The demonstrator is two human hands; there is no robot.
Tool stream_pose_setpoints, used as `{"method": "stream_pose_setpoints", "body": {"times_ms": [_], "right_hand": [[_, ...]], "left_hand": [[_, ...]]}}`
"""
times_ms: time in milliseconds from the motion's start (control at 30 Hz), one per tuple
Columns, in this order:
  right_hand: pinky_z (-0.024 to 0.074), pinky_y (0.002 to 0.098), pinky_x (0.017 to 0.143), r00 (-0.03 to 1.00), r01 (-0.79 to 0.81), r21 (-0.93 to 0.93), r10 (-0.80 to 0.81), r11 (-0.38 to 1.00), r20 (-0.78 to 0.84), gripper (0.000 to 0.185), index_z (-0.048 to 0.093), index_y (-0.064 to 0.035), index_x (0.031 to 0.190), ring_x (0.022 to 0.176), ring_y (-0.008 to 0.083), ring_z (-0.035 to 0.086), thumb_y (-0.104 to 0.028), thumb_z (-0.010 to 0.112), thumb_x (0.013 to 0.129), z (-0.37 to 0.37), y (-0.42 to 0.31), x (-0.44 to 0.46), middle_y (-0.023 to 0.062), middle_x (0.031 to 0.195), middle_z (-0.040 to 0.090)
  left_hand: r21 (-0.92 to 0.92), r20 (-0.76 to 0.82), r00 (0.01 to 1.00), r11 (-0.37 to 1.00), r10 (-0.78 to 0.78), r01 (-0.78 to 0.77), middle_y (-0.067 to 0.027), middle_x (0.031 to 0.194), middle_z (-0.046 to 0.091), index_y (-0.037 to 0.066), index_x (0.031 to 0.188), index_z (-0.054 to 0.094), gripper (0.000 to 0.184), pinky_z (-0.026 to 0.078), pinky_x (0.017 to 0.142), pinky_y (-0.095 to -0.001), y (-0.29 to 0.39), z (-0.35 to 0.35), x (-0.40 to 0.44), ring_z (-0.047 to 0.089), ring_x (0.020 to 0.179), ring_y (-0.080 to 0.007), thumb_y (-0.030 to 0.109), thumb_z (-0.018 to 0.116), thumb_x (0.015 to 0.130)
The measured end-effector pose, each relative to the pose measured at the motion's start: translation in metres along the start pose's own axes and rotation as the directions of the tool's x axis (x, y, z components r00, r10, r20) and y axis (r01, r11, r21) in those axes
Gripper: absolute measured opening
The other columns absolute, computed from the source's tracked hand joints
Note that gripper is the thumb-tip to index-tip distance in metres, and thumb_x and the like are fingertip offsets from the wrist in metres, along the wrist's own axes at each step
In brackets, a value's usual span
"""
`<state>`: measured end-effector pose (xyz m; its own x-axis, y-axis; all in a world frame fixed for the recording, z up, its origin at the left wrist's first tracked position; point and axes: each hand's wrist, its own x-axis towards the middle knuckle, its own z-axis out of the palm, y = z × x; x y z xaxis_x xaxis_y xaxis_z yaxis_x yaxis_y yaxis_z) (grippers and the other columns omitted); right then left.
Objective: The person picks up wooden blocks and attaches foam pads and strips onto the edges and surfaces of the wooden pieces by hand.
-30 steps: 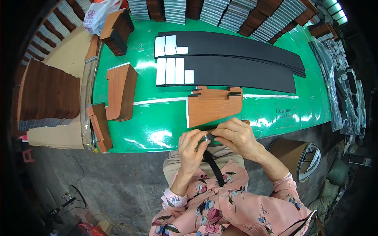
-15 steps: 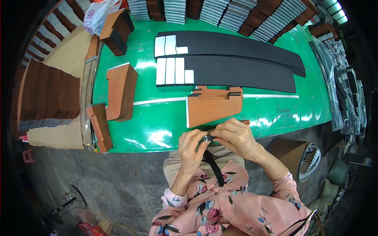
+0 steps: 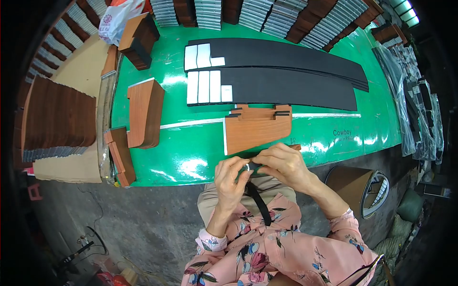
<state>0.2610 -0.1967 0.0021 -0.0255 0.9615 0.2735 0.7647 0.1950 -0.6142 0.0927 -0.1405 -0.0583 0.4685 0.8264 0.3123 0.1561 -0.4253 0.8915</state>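
My left hand (image 3: 230, 177) is closed, with thumb and forefinger pinching a small shiny piece (image 3: 248, 167) at the table's front edge. My right hand (image 3: 282, 164) is closed close beside it, its fingertips meeting the left ones. What the right fingers grip is mostly hidden. The end of a brown wood-coloured piece (image 3: 296, 147) shows past the right knuckles; I cannot tell whether that hand holds it. Just beyond both hands lies a small stack of wood-grain panels (image 3: 257, 133) with black-edged notches and a pale left edge.
Long black panels (image 3: 286, 86) with white patches lie across the green table (image 3: 329, 128). Wood-grain stacks (image 3: 144, 114) stand at left, and dark brown panels (image 3: 59, 114) on cardboard. Plastic-wrapped parts (image 3: 412, 105) line the right edge. A brown bin (image 3: 348, 186) stands on the floor.
The fingers have shifted slightly around the small shiny piece, and both hands stay together at the table edge. The whole view has moved very slightly.
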Motion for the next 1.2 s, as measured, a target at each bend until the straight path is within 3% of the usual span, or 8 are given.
{"method": "stream_pose_setpoints", "body": {"times_ms": [133, 400, 567, 1200], "right_hand": [[0.0492, 0.0324, 0.068, 0.993, -0.091, 0.038, 0.093, 0.995, -0.075, 0.032, 0.067, -0.005, 0.097, 0.081, 0.0225, 0.059, -0.009, 0.075, 0.067, -0.005, 0.001, -0.005, 0.0053, 0.094, 0.065], [0.0492, 0.032, 0.065, 0.997, -0.038, 0.022, 0.039, 0.999, -0.061, 0.03, 0.067, -0.0055, 0.096, 0.079, 0.0217, 0.059, -0.007, 0.075, 0.067, 0.005, 0.009, -0.01, 0.0047, 0.091, 0.064], [0.049, 0.0321, 0.063, 0.996, -0.031, 0.035, 0.034, 0.999, -0.087, 0.028, 0.067, -0.0052, 0.094, 0.077, 0.0213, 0.059, -0.006, 0.074, 0.067, 0.007, 0.008, -0.011, 0.0046, 0.089, 0.064], [0.0497, 0.0318, 0.063, 0.994, 0.021, -0.048, -0.026, 0.999, -0.106, 0.023, 0.066, -0.0049, 0.089, 0.076, 0.0201, 0.06, -0.007, 0.074, 0.067, 0.007, 0.007, -0.006, 0.004, 0.085, 0.064]], "left_hand": [[0.006, 0.004, 1.0, 1.0, -0.007, 0.007, -0.0087, 0.094, 0.061, 0.004, 0.096, 0.064, 0.025, 0.042, 0.073, -0.0356, 0.0, 0.0, 0.0, 0.055, 0.084, -0.0259, 0.008, 0.072, 0.072], [0.029, -0.01, 1.0, 0.999, 0.017, -0.017, -0.0093, 0.094, 0.06, 0.005, 0.096, 0.065, 0.024, 0.042, 0.071, -0.0355, -0.001, 0.002, 0.0, 0.055, 0.082, -0.0264, 0.007, 0.071, 0.073], [0.056, -0.035, 0.987, 0.986, 0.159, -0.157, -0.007, 0.089, 0.06, 0.008, 0.094, 0.065, 0.023, 0.042, 0.068, -0.0355, -0.004, 0.004, 0.0, 0.055, 0.078, -0.0247, 0.004, 0.071, 0.072], [0.055, -0.034, 0.986, 0.986, 0.161, -0.159, -0.0063, 0.087, 0.059, 0.008, 0.094, 0.066, 0.023, 0.042, 0.066, -0.0345, -0.003, 0.004, 0.004, 0.055, 0.076, -0.0239, 0.003, 0.071, 0.072]]}}
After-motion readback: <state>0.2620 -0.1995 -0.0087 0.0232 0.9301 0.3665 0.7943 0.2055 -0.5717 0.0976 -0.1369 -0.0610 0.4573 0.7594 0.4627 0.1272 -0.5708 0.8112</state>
